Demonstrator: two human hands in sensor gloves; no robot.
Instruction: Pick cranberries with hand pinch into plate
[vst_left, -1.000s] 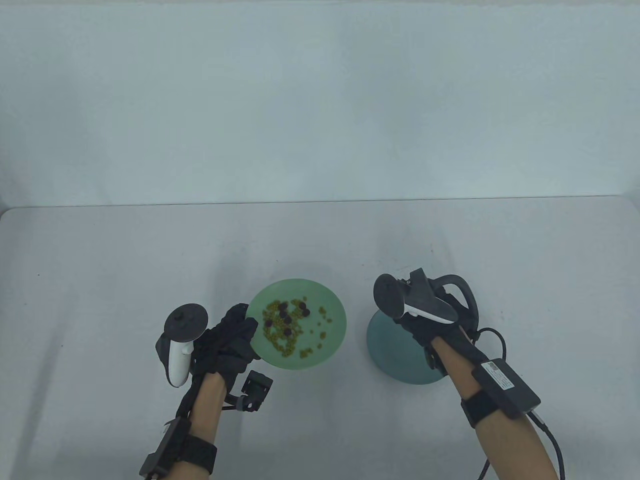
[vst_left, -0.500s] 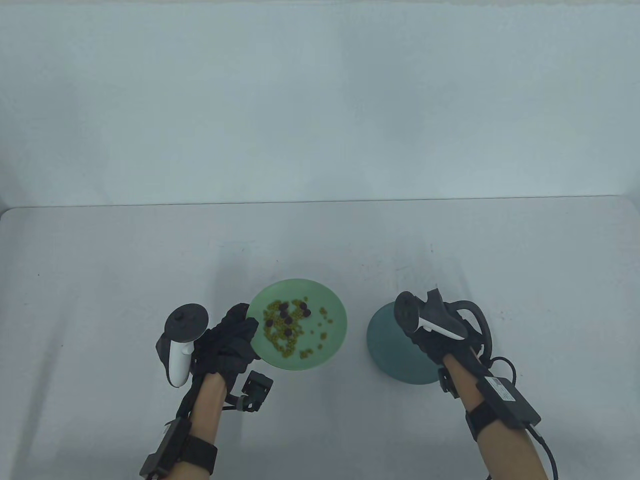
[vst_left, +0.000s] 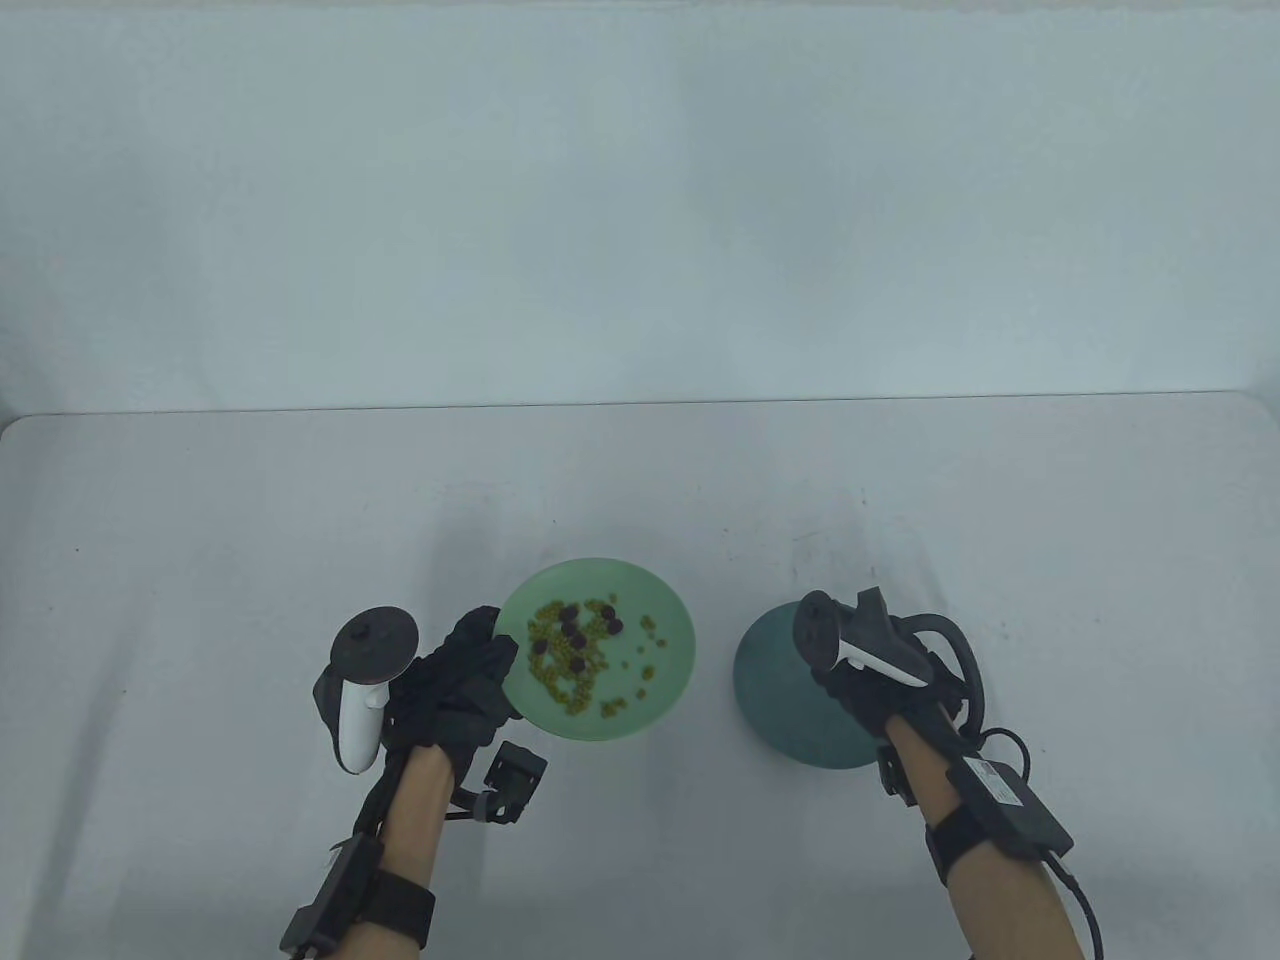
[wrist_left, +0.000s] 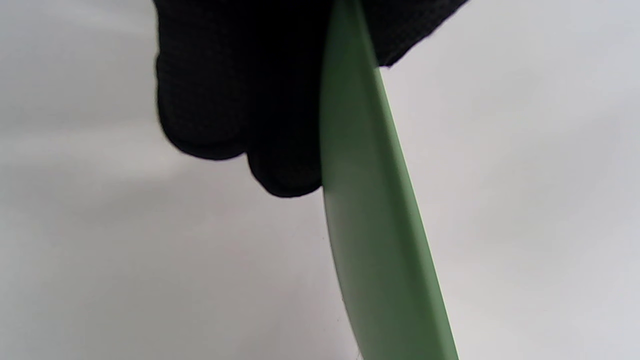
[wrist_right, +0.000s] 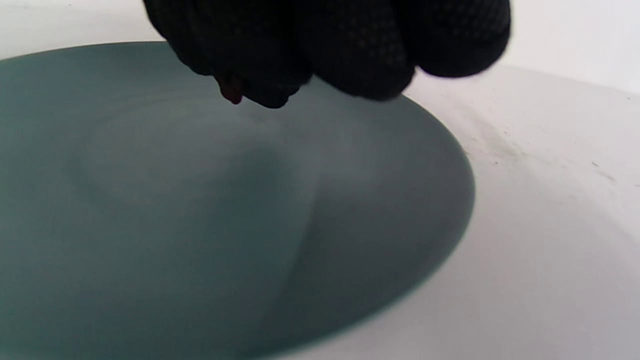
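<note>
A light green plate (vst_left: 660, 690) holds several dark cranberries (vst_left: 574, 629) mixed among small yellow-green beans (vst_left: 575, 690). My left hand (vst_left: 455, 685) grips this plate's left rim; in the left wrist view the fingers (wrist_left: 240, 100) lie along the plate's edge (wrist_left: 370, 210). A dark teal plate (vst_left: 775, 690) stands to the right. My right hand (vst_left: 860, 690) hovers over it, fingers bunched together. In the right wrist view the fingertips (wrist_right: 280, 65) pinch a dark red cranberry (wrist_right: 232, 90) just above the bare teal plate (wrist_right: 200, 225).
The plates sit on a pale grey table (vst_left: 200, 560) with a pale wall behind. A black sensor module (vst_left: 512, 780) hangs by my left wrist and a cable (vst_left: 1090, 900) trails from my right forearm.
My right hand has moved right and toward me, from the teal plate's left rim to over its middle. The left hand and green plate have not moved.
</note>
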